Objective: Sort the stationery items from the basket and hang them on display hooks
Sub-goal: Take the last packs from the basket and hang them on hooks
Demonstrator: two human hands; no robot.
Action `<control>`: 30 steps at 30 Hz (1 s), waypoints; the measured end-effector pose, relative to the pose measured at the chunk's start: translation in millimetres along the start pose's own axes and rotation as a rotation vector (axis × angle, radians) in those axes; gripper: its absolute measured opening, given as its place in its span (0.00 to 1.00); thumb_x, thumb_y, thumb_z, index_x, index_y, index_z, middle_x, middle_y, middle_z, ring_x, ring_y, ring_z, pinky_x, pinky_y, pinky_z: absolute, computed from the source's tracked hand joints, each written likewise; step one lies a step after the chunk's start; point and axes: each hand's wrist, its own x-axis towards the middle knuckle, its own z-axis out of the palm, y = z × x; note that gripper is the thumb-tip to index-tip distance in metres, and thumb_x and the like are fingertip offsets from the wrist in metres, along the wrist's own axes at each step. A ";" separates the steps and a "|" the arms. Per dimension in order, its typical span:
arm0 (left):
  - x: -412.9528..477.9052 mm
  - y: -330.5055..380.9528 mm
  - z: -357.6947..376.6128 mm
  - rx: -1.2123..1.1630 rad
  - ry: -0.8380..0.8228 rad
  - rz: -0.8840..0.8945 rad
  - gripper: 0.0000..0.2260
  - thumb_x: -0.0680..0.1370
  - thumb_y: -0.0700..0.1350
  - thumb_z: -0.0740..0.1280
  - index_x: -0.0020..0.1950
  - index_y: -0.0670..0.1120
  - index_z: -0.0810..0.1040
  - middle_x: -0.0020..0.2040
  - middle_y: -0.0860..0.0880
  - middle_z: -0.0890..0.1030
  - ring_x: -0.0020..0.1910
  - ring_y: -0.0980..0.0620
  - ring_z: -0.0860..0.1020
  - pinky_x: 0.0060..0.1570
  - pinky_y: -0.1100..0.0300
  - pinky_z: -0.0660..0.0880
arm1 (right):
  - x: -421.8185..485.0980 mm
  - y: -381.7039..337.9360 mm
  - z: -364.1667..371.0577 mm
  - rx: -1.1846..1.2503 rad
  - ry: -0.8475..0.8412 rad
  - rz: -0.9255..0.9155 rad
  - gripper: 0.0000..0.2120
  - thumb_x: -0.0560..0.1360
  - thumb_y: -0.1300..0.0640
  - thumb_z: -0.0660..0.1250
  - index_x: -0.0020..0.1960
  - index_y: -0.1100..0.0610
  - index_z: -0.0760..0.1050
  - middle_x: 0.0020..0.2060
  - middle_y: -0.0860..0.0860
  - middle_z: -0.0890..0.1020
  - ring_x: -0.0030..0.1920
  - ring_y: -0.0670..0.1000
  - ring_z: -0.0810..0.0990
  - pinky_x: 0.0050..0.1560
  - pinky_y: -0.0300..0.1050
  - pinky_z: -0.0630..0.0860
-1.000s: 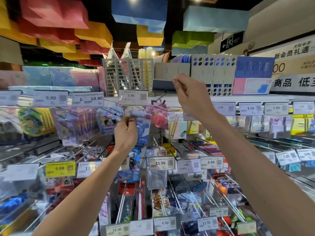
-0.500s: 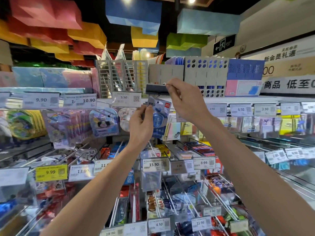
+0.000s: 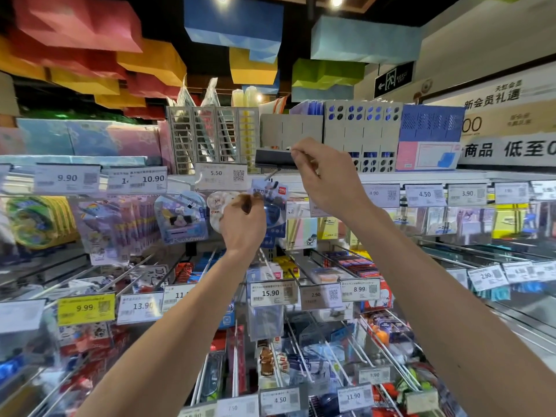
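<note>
My left hand (image 3: pixel 242 224) pinches a blue blister pack (image 3: pixel 270 206) of stationery by its upper edge, holding it up just under a display hook (image 3: pixel 270 175) on the top row. My right hand (image 3: pixel 325 179) is raised beside it and pinches the dark flip-up price-tag holder (image 3: pixel 274 158) at the hook's front end, tilting it upward. The pack's top sits right at the hook's tip; whether it is threaded on cannot be told. The basket is out of view.
Rows of metal hooks with hanging packs and price tags fill the wall below, such as 15.90 (image 3: pixel 272 293) and 5.50 (image 3: pixel 221 173). Grey and blue file holders (image 3: pixel 361 130) stand on the top shelf (image 3: pixel 421 176). A purple character pack (image 3: pixel 182 218) hangs left of my left hand.
My left hand has brought the blue pack up and rightward from the lower left to the hook's tip. My right hand has kept hold of the lifted tag holder.
</note>
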 end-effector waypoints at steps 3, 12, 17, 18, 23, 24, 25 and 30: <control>12.3 -8.2 1.4 0.158 -0.027 -0.043 0.12 0.82 0.57 0.64 0.46 0.52 0.79 0.41 0.54 0.80 0.45 0.46 0.80 0.52 0.51 0.76 | -0.2 1.5 0.5 -0.016 0.000 -0.005 0.09 0.85 0.54 0.60 0.54 0.55 0.78 0.40 0.49 0.82 0.38 0.49 0.77 0.41 0.48 0.74; 7.9 -23.8 -12.2 0.270 0.039 -0.097 0.17 0.82 0.52 0.54 0.38 0.47 0.72 0.36 0.47 0.77 0.41 0.40 0.79 0.44 0.52 0.69 | 1.2 2.0 -1.2 -0.038 -0.006 -0.017 0.09 0.85 0.54 0.60 0.53 0.55 0.78 0.33 0.39 0.74 0.33 0.37 0.72 0.35 0.37 0.65; -8.8 -26.2 -26.6 0.268 0.172 0.052 0.04 0.81 0.45 0.59 0.47 0.52 0.69 0.42 0.49 0.79 0.39 0.48 0.77 0.35 0.56 0.67 | 2.1 0.6 1.1 -0.011 0.009 -0.015 0.09 0.85 0.55 0.60 0.53 0.56 0.78 0.32 0.40 0.73 0.32 0.40 0.71 0.36 0.43 0.66; -13.7 -26.6 -28.0 0.256 0.167 0.103 0.02 0.81 0.46 0.59 0.49 0.53 0.68 0.42 0.50 0.78 0.39 0.48 0.77 0.35 0.55 0.67 | 2.1 0.5 1.7 -0.007 0.009 -0.016 0.09 0.85 0.55 0.60 0.53 0.56 0.78 0.32 0.40 0.73 0.32 0.40 0.71 0.36 0.44 0.66; -33.8 -20.2 -21.5 0.083 -0.006 0.336 0.08 0.79 0.47 0.61 0.57 0.52 0.65 0.37 0.50 0.75 0.30 0.53 0.71 0.30 0.54 0.66 | 0.5 -0.9 2.8 0.006 0.020 -0.015 0.09 0.85 0.55 0.60 0.53 0.57 0.78 0.34 0.44 0.75 0.33 0.40 0.72 0.37 0.45 0.69; -34.3 -15.1 -18.3 0.026 -0.014 0.337 0.09 0.79 0.45 0.63 0.57 0.51 0.66 0.38 0.51 0.74 0.30 0.56 0.71 0.31 0.58 0.68 | -0.1 -1.0 2.6 0.004 0.020 -0.014 0.09 0.85 0.55 0.60 0.53 0.57 0.78 0.35 0.45 0.77 0.33 0.41 0.72 0.38 0.46 0.69; -33.7 -9.7 -14.8 -0.037 -0.017 0.325 0.10 0.79 0.42 0.65 0.56 0.51 0.66 0.41 0.53 0.75 0.33 0.58 0.73 0.34 0.63 0.69 | -0.6 -1.1 2.3 0.002 0.019 -0.013 0.09 0.85 0.55 0.60 0.53 0.57 0.78 0.36 0.46 0.77 0.34 0.41 0.73 0.38 0.46 0.70; -26.5 13.5 -0.5 -0.266 -0.040 0.213 0.13 0.78 0.37 0.68 0.53 0.54 0.69 0.43 0.61 0.78 0.39 0.65 0.77 0.38 0.69 0.73 | -2.0 -1.7 -0.8 -0.003 0.008 -0.014 0.09 0.85 0.55 0.60 0.54 0.56 0.79 0.40 0.47 0.80 0.38 0.49 0.75 0.43 0.49 0.74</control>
